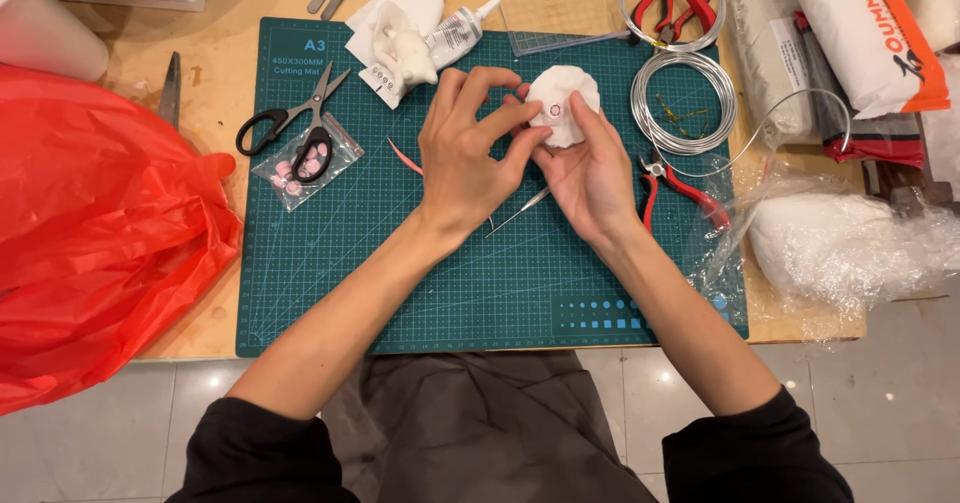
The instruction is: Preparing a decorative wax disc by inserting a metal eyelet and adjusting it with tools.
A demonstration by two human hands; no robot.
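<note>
From above, my right hand (592, 168) cups a white clay flower (563, 105) over the green cutting mat (480, 283), fingers curled round its back. My left hand (468, 153) pinches at its edge, thumb and forefinger nearly closed. A small pink centre (554, 111) is already seated; the petals look shaped, and I'd judge only finishing remains. A clear zip bag (305, 166) under the scissors (295, 121) holds pink pieces.
</note>
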